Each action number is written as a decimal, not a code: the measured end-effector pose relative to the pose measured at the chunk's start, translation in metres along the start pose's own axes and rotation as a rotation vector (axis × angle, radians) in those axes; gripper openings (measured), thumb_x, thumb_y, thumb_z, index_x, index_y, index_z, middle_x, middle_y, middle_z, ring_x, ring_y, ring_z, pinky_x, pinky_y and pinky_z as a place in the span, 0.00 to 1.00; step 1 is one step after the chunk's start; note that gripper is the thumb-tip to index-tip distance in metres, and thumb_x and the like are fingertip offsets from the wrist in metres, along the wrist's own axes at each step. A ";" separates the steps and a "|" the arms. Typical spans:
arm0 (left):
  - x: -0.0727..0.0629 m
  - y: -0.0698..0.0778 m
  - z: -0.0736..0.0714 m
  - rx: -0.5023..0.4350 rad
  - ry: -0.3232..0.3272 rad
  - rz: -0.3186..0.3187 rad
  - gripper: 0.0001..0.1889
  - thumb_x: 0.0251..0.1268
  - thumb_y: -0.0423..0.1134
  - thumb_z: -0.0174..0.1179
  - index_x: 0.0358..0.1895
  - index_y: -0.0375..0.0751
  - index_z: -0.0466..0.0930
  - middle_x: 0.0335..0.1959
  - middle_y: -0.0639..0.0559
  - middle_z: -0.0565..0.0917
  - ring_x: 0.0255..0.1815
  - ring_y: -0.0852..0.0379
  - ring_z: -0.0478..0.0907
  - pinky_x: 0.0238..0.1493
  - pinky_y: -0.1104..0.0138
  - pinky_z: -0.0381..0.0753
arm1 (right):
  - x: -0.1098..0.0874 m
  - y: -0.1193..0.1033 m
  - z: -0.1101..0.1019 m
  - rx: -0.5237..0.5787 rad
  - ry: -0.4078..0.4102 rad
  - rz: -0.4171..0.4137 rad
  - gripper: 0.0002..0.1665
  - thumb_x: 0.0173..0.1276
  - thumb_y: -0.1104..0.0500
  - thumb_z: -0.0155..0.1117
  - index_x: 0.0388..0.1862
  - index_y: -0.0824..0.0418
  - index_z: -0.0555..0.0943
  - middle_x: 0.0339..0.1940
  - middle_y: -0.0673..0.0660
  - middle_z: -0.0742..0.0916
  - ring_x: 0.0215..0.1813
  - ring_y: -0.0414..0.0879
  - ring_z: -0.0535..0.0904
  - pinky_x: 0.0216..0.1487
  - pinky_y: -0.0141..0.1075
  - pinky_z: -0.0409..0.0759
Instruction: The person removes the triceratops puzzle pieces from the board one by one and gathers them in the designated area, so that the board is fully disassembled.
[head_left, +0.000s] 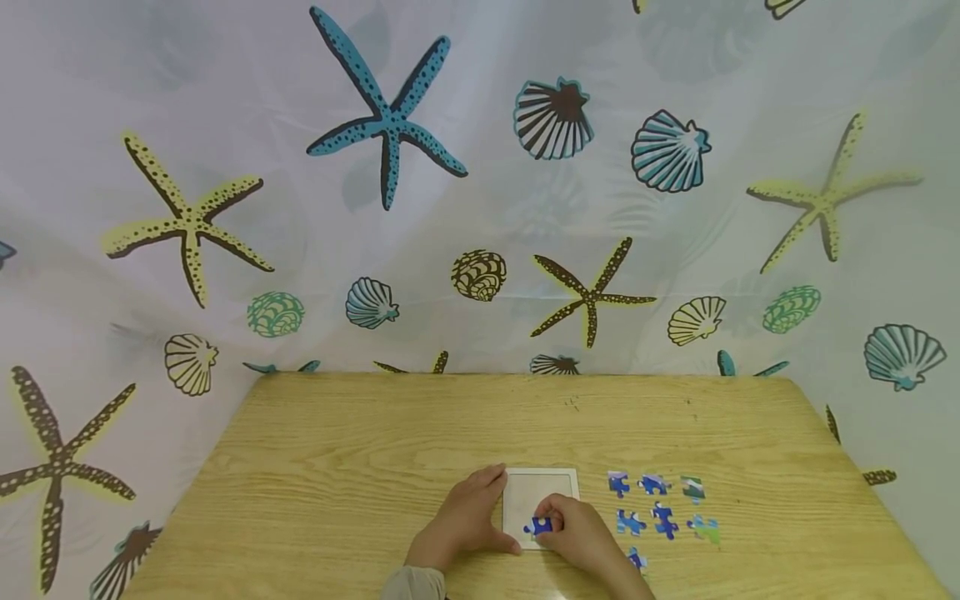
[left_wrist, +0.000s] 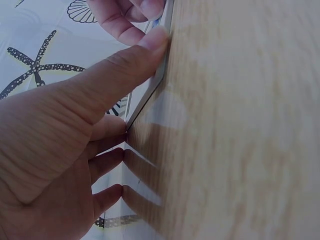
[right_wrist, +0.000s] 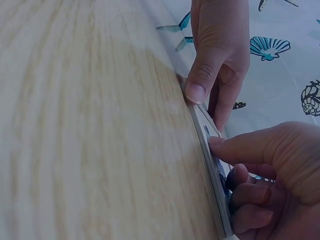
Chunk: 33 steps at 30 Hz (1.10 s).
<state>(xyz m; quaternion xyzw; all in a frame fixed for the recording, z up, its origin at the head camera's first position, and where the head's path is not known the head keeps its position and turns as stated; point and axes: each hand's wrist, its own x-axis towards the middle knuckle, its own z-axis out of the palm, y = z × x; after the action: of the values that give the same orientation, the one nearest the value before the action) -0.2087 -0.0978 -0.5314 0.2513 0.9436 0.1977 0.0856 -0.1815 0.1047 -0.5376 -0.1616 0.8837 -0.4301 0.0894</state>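
Note:
A square, pale puzzle tray [head_left: 522, 487] with a white rim lies on the table. My left hand [head_left: 468, 512] holds its left side, the thumb at the near left corner and fingertips by the far left corner. The left wrist view shows that thumb [left_wrist: 117, 70] on the tray's edge and the other fingertips touching the table. My right hand [head_left: 581, 533] pinches a blue jigsaw piece [head_left: 540, 525] over the near part of the tray. In the right wrist view, the right hand [right_wrist: 280, 170] is low at the tray, its fingers partly hiding the piece; whether it touches the tray floor I cannot tell.
Several loose jigsaw pieces [head_left: 663, 520] lie in rough rows right of the tray, one of them [head_left: 637, 559] close to the right forearm. The wooden table [head_left: 337, 450] is bordered behind and at the sides by a white curtain [head_left: 480, 208] printed with starfish and shells.

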 end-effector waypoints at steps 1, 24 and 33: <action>0.000 0.000 0.000 0.000 -0.001 0.000 0.54 0.38 0.61 0.73 0.67 0.29 0.63 0.70 0.41 0.63 0.70 0.43 0.60 0.66 0.49 0.63 | 0.000 0.000 0.000 -0.002 -0.001 0.002 0.11 0.56 0.65 0.70 0.38 0.63 0.80 0.18 0.47 0.72 0.20 0.36 0.64 0.22 0.28 0.63; -0.001 0.001 -0.001 0.008 0.003 0.003 0.54 0.38 0.60 0.74 0.67 0.28 0.63 0.70 0.41 0.63 0.70 0.43 0.60 0.66 0.49 0.63 | 0.001 -0.001 0.000 -0.046 0.004 0.016 0.14 0.53 0.65 0.71 0.36 0.58 0.77 0.20 0.48 0.71 0.23 0.39 0.64 0.24 0.30 0.62; 0.000 -0.001 0.001 0.022 0.003 -0.001 0.54 0.38 0.61 0.73 0.67 0.29 0.64 0.70 0.41 0.64 0.69 0.43 0.61 0.65 0.49 0.65 | 0.001 -0.003 0.003 -0.052 0.042 0.013 0.17 0.50 0.67 0.72 0.36 0.56 0.75 0.27 0.52 0.71 0.29 0.44 0.66 0.29 0.34 0.65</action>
<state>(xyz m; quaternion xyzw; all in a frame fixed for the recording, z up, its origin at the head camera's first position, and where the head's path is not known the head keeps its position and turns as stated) -0.2087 -0.0987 -0.5328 0.2515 0.9460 0.1876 0.0816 -0.1811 0.1007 -0.5367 -0.1489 0.8974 -0.4095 0.0694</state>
